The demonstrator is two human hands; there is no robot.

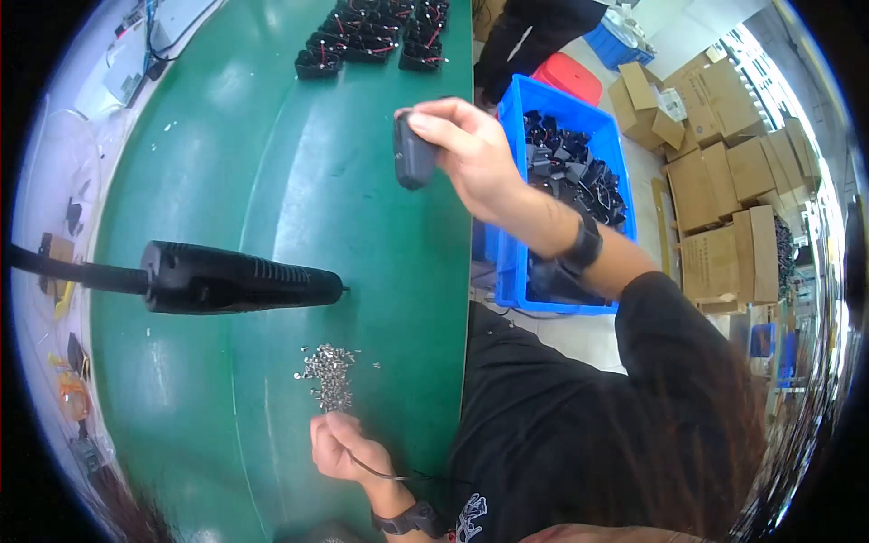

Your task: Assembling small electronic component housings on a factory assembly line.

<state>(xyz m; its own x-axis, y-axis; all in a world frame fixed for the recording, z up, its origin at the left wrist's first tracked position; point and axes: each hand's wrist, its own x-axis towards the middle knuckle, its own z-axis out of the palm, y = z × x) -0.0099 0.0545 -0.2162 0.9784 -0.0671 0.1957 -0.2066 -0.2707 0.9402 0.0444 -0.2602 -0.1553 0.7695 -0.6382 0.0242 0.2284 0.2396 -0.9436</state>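
While right fingers (pixel 444 127) clasp a dark housing (pixel 414 156), left fingers (pixel 337 433) pinch beside screws (pixel 330 371), below a screwdriver (pixel 237 278).

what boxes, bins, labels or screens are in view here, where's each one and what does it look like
Cardboard boxes: stacked on the floor at far right, brown, some with open flaps.
Blue bin: right of the green table, beside the right hand, rectangular plastic, full of black parts.
Second blue bin: top, behind the cartons.
White label: on an open carton, small rectangle.
No screens visible.
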